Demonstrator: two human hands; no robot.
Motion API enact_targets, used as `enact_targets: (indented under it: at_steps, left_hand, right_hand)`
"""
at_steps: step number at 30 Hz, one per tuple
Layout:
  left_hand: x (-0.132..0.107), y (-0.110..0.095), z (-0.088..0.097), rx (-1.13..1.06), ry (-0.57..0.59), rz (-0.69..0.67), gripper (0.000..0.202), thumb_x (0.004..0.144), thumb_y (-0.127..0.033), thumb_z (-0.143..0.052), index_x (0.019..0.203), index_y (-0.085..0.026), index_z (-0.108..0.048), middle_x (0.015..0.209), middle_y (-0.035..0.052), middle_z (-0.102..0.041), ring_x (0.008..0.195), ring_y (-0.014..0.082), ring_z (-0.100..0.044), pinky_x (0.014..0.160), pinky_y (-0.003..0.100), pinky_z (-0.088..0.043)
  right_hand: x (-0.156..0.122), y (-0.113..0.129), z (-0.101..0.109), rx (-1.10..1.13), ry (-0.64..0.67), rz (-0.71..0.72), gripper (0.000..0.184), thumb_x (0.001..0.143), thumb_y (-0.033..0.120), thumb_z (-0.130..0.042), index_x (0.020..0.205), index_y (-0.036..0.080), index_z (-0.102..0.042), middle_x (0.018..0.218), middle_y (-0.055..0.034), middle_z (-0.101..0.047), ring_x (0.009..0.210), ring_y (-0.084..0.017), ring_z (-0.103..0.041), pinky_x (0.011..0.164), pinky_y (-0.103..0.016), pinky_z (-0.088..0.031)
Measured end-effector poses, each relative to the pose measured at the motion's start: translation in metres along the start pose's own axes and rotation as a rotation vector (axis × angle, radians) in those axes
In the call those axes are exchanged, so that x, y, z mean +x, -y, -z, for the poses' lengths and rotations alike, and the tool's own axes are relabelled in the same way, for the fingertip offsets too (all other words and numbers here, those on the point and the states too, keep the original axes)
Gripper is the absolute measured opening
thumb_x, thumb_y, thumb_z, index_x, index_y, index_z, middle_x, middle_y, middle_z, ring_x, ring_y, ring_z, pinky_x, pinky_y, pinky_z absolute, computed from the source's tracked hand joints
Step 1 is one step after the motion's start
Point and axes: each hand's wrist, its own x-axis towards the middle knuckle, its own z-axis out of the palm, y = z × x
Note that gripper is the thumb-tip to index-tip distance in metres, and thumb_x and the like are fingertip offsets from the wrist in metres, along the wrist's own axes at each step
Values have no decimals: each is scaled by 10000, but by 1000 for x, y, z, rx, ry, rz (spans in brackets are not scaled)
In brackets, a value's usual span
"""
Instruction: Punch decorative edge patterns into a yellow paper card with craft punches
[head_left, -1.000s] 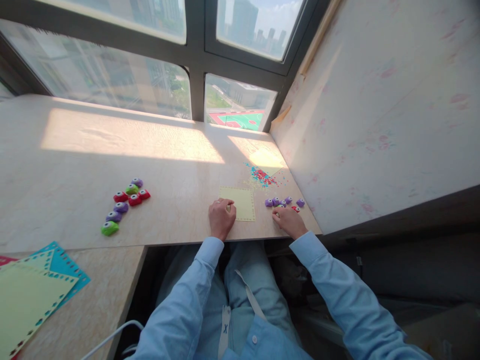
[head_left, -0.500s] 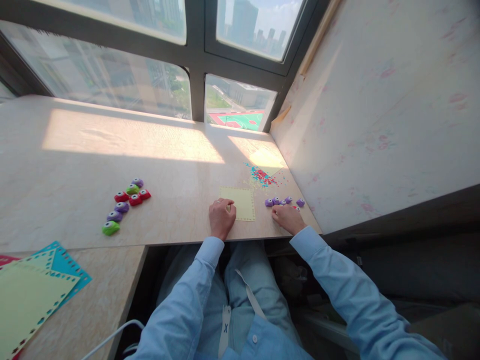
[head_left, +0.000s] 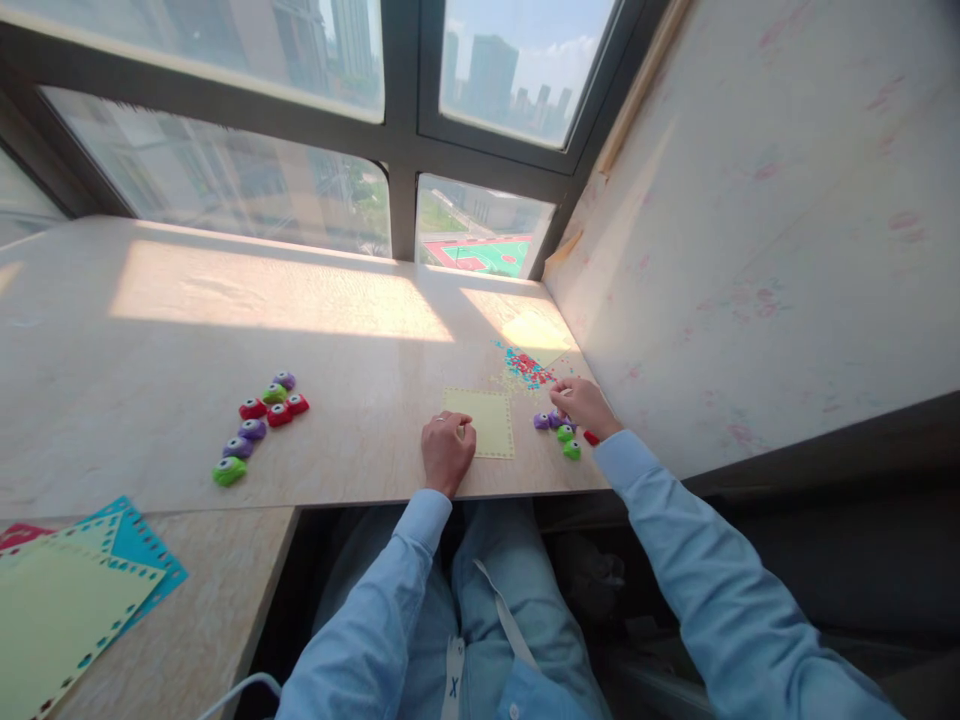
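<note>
My left hand (head_left: 448, 452) is curled closed and rests at the left edge of a pale yellow sheet (head_left: 491, 422) with small holes along its borders. Whatever its fingers may hold is hidden. To the right, my right hand (head_left: 586, 404) is closed in a pinch over small craft punches; anything between the fingertips is too small to make out. Near it are purple punches (head_left: 541, 421), green punches (head_left: 571, 450) and a red punch (head_left: 591, 438), partly covered by the hand. Just beyond lies a pile of red, blue and yellow paper bits (head_left: 529, 370).
More purple, green and red punches (head_left: 253, 430) form a group on the left of the ledge (head_left: 367, 440). Yellow, blue and red punched sheets (head_left: 67, 600) overlap at lower left. Another yellow sheet (head_left: 544, 335) lies by the window. A wall (head_left: 765, 250) bounds the right side.
My right hand has moved forward, away from me, from the near side of the punches, uncovering green ones. My left hand stays on the sheet. The view has tilted slightly upward.
</note>
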Motion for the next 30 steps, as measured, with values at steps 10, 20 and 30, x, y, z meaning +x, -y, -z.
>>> enact_targets:
  at_steps: [10, 20, 30]
  left_hand:
    - [1, 1, 0, -13, -11, -4, 151, 794, -152, -548, 833, -188, -689, 892, 65, -699, 886, 221, -613, 831, 366, -434]
    - [3, -1, 0, 4, -1, 17, 146, 806, -167, -542, 833, -190, -684, 898, 59, -698, 893, 218, -611, 834, 360, -426]
    - [2, -1, -1, 12, -1, 23, 147, 802, -165, -542, 826, -189, -685, 893, 57, -698, 892, 220, -608, 841, 363, -426]
  right_hand:
    - [41, 2, 2, 393, -133, -121, 177, 669, 237, -606, 822, 148, -589, 408, 80, -481, 318, -57, -338, 328, -167, -206]
    - [2, 5, 2, -373, 173, 282, 187, 797, 319, -611, 826, 187, -741, 633, -21, -678, 608, -141, -619, 578, -222, -430]
    - [-4, 21, -15, -821, 303, 364, 236, 852, 258, -536, 930, 231, -757, 998, -77, -729, 905, -212, -671, 718, -263, -462]
